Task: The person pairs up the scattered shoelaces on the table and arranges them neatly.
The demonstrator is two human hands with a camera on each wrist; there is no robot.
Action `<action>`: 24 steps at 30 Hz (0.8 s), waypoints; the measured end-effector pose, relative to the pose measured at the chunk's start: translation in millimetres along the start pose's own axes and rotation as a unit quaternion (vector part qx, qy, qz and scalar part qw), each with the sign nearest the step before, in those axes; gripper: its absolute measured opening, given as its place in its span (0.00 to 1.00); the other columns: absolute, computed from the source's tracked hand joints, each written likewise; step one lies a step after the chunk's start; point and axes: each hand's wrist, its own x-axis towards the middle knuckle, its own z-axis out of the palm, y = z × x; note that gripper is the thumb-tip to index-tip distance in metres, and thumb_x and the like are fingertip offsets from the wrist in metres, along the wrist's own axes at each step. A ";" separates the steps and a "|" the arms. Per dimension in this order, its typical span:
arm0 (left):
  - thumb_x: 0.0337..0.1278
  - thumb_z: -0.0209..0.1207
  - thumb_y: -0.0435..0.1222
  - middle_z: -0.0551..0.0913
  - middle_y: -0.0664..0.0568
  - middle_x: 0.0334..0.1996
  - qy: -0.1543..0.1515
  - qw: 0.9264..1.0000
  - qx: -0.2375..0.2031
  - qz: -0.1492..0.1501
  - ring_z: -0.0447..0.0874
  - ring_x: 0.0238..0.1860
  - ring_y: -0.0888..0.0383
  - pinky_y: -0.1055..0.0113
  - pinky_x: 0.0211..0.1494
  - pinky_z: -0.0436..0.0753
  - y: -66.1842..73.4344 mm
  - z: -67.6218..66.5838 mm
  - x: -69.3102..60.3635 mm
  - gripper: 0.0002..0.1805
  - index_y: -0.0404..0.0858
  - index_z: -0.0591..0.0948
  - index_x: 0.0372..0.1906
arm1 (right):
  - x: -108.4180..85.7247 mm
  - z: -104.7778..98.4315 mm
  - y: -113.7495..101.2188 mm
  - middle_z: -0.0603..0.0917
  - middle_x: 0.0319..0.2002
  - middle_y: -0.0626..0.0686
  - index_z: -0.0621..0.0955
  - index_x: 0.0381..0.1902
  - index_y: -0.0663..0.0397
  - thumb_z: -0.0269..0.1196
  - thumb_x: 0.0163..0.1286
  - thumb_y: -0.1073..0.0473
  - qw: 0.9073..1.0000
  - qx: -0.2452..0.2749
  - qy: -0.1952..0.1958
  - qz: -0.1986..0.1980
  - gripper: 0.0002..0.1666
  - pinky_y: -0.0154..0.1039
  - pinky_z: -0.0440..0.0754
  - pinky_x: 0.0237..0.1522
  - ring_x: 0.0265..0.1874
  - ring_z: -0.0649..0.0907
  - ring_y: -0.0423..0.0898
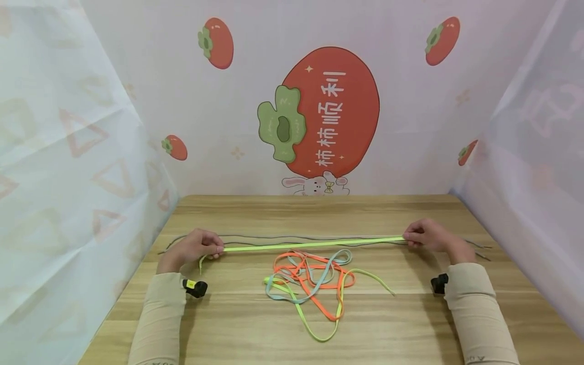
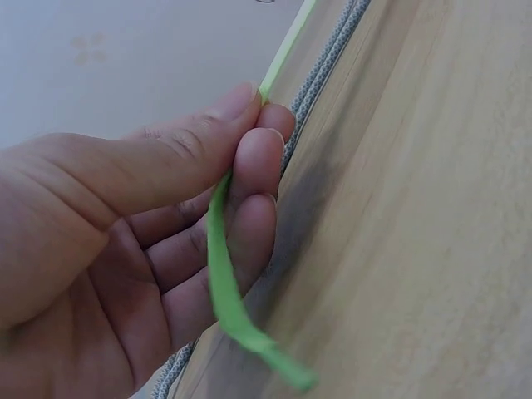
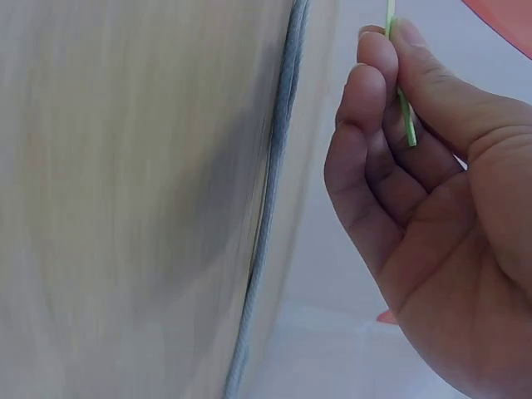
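A flat bright green shoelace (image 1: 315,244) is stretched taut between the two hands, above the table. My left hand (image 1: 196,246) pinches it between thumb and fingers, and a short tail (image 2: 223,266) hangs down past the palm. At the other end, my right hand (image 1: 429,236) pinches the lace near its tip (image 3: 406,120). Grey round cords (image 2: 324,75) lie lengthwise on the table just behind the taut lace. Nearer the person, an orange lace (image 1: 325,308), a light blue lace (image 1: 286,300) and yellow-green lace (image 1: 315,335) lie in a loose tangle.
The wooden table (image 1: 237,324) meets a patterned back sheet (image 1: 410,126) at its far edge. Similar sheets hang at the left (image 1: 55,167) and right (image 1: 538,152). Each wrist carries a small black camera (image 1: 197,289).
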 end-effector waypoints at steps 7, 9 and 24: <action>0.73 0.62 0.30 0.90 0.39 0.36 -0.014 1.000 -0.007 0.007 0.86 0.35 0.61 0.67 0.41 0.88 1.9 -2.1 -1.3 0.09 0.25 0.86 0.46 | -7.6 -10.9 3.4 0.86 0.27 0.53 0.85 0.35 0.69 0.61 0.78 0.67 1.000 -0.024 0.006 -0.014 0.11 0.33 0.79 0.31 0.26 0.80 0.36; 0.73 0.63 0.30 0.90 0.39 0.36 -0.015 1.000 0.004 0.007 0.86 0.34 0.61 0.68 0.41 0.87 2.6 -4.1 -2.4 0.09 0.26 0.86 0.45 | -9.7 -13.3 5.3 0.85 0.27 0.54 0.85 0.35 0.69 0.61 0.78 0.67 1.000 -0.024 0.007 -0.009 0.11 0.33 0.79 0.30 0.26 0.79 0.37; 0.68 0.64 0.26 0.89 0.41 0.32 -0.013 0.993 0.111 0.029 0.84 0.31 0.61 0.68 0.39 0.85 13.2 -42.5 2.9 0.05 0.26 0.87 0.39 | -15.8 -24.7 14.8 0.84 0.27 0.53 0.85 0.36 0.65 0.61 0.80 0.63 0.997 -0.073 0.032 0.018 0.12 0.35 0.78 0.30 0.27 0.80 0.42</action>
